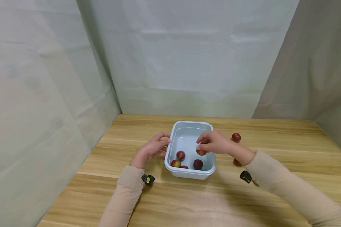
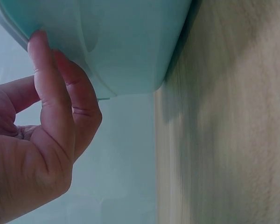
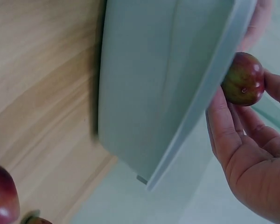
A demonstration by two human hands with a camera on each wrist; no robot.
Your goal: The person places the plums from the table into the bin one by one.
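My right hand [image 1: 214, 144] pinches a small plum [image 3: 243, 80] between thumb and fingertips, holding it over the inside of the tub [image 1: 170, 145], just past its right rim. The plum is nearly round, so it has no clear long axis; in the right wrist view its little stem dimple faces the camera. Its skin is dark red shading to green-yellow on one side, with a small shine. My left hand [image 1: 153, 148] rests against the tub's left wall, fingers only lightly bent, fingertips [image 2: 37, 39] touching under the rim and gripping nothing. The tub is a pale blue-grey rectangular basin with its long axis running away from me on the wooden table [image 1: 287, 135]. Four more plums [image 1: 181, 155] lie in its near end. Two loose plums [image 1: 236, 136] sit on the table to the right, one partly hidden by my right wrist.
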